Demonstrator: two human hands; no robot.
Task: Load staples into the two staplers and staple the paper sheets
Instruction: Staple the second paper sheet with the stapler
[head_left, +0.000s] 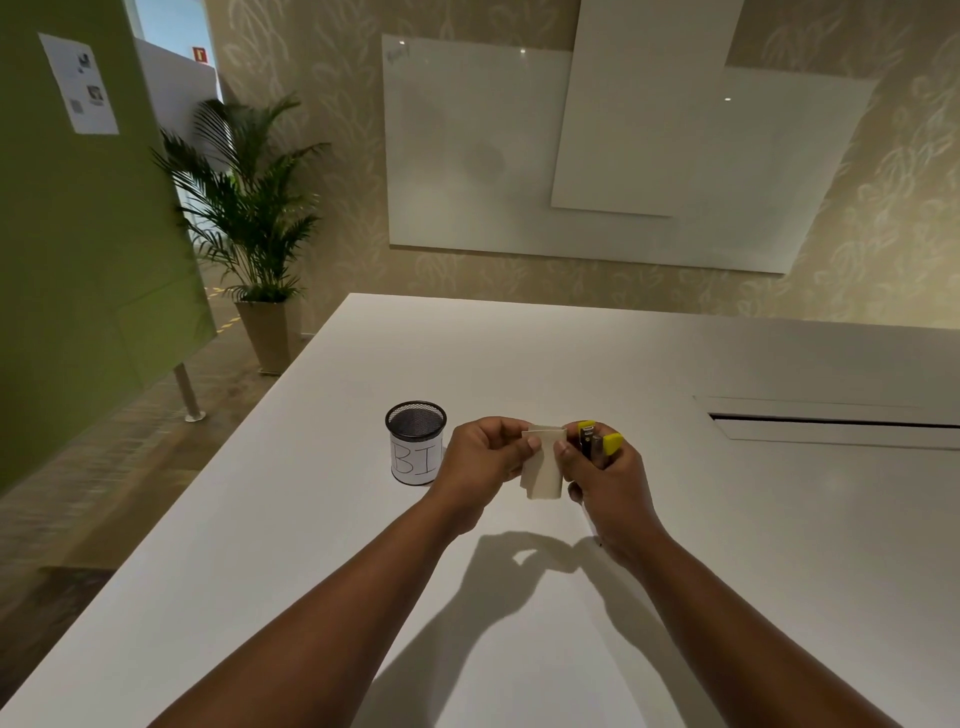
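Observation:
Small white paper sheets (543, 465) hang in the air above the white table (727, 519), folded or stacked together. My left hand (480, 462) pinches their upper left edge between thumb and fingers. My right hand (605, 478) grips a small yellow and black stapler (597, 441), whose jaws stand open, and its thumb touches the right edge of the sheets. The stapler's open mouth points up, just right of the paper's top corner. Only one stapler is in view.
A black mesh cup (415, 441) with a white label reading "BI" stands on the table just left of my left hand. A cable slot (831, 422) is set into the table at the right. A potted palm (260, 218) and a green partition (78, 234) stand at the left.

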